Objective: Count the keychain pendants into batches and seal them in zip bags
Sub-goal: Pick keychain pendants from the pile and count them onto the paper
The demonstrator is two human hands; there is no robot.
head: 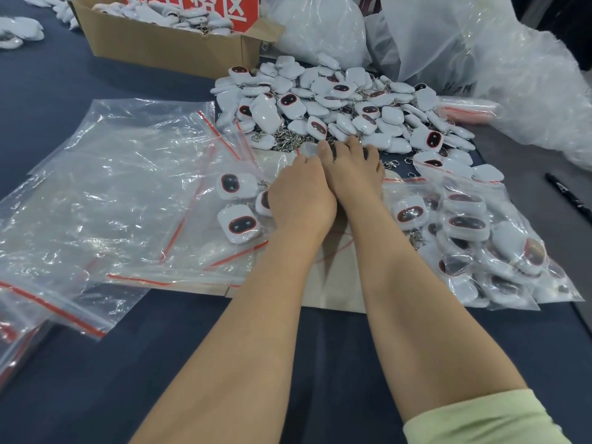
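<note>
A big pile of white keychain pendants with dark red-rimmed faces lies on the dark table. My right hand rests at the pile's near edge, fingers spread over a few pendants. Pressed against it, my left hand has its fingers bent down and hidden from me. Three loose pendants lie just left of my left hand. Empty red-strip zip bags are spread out on the left. A filled zip bag of pendants lies on the right.
A cardboard box of pendants with a red sign stands at the back left. Large crumpled plastic bags fill the back right. A black marker lies at the right edge. A beige sheet lies under my forearms.
</note>
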